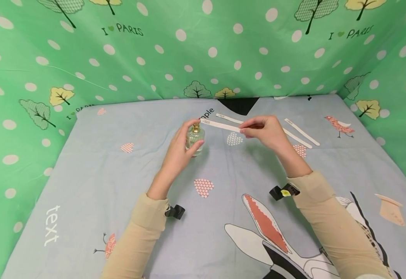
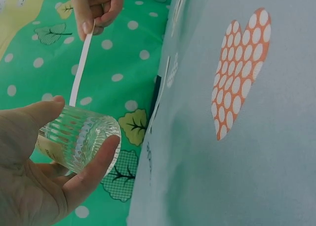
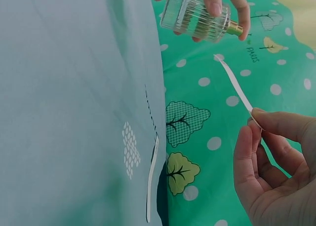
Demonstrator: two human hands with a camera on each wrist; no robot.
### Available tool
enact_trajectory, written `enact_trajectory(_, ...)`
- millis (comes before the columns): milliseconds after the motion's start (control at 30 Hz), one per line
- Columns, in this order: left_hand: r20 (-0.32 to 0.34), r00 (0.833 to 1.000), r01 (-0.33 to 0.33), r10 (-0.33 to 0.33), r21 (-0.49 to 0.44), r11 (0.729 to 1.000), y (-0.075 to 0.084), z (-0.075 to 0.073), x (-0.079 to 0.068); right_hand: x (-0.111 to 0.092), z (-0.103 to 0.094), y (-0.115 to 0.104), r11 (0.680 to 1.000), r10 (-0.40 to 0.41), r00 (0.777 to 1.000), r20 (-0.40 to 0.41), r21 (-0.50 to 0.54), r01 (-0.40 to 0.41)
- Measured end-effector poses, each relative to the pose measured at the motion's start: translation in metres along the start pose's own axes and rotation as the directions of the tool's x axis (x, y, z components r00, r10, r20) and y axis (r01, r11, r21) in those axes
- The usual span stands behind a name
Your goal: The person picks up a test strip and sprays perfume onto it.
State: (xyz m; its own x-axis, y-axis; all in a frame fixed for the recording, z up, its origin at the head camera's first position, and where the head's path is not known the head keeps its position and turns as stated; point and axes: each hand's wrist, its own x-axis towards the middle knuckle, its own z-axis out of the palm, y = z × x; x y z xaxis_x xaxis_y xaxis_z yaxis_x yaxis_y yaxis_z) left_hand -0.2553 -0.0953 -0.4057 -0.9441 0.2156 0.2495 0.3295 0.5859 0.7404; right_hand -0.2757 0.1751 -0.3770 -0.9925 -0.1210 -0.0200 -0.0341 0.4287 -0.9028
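Observation:
My left hand (image 1: 179,148) grips a ribbed clear glass perfume bottle (image 1: 195,136) above the cloth, with a fingertip on its gold spray top (image 3: 235,28). In the left wrist view the bottle's thick glass base faces the camera. My right hand (image 1: 265,132) pinches one end of a narrow white paper test strip (image 1: 221,126) between thumb and fingertips. The strip's far end, which bears small print, points at the spray top. In the right wrist view a gap shows between the strip's tip and the bottle.
Several similar white strips lie on the grey-blue printed cloth; one strip (image 1: 302,132) is to the right, beyond my right hand. A green dotted curtain (image 1: 196,46) stands along the back. Each wrist wears a small black camera (image 1: 176,212).

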Motion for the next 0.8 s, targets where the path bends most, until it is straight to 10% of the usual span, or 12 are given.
enact_trajectory(800,-0.038,0.994,0.106,-0.105,0.011,0.994,0.0042,-0.0009,-0.0038,-0.0040,0.0026,-0.0033,1.000,-0.025,1.000,0.011,-0.001,0.025)
